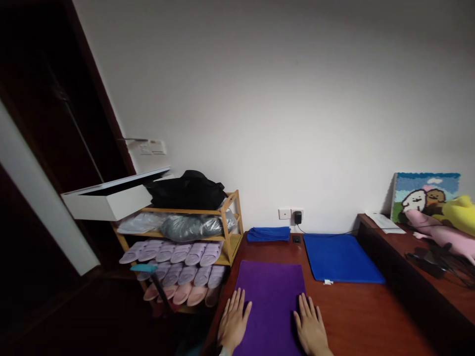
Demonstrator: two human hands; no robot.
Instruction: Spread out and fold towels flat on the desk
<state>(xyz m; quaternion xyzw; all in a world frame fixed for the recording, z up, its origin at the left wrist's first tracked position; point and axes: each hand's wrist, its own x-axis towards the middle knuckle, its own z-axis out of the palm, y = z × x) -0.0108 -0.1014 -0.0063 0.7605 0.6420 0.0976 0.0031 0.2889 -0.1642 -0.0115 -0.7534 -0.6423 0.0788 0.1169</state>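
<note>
A purple towel (272, 291) lies spread flat on the reddish-brown wooden table (356, 316) in front of me. My left hand (233, 324) rests palm down on the towel's left edge, fingers apart and holding nothing. My right hand (310, 329) lies flat on the towel's right part, fingers spread, also holding nothing. A blue towel (341, 257) is spread out flat beyond the purple one to the right. A folded blue towel (268, 234) sits at the back of the table by the wall.
A wooden shoe rack (226, 232) with several lilac and pink slippers stands left of the table, a black bag and a white box (107, 198) on top. A charger (297, 216) is plugged into the wall. Plush toys (441, 230) and a picture sit on the raised ledge at right.
</note>
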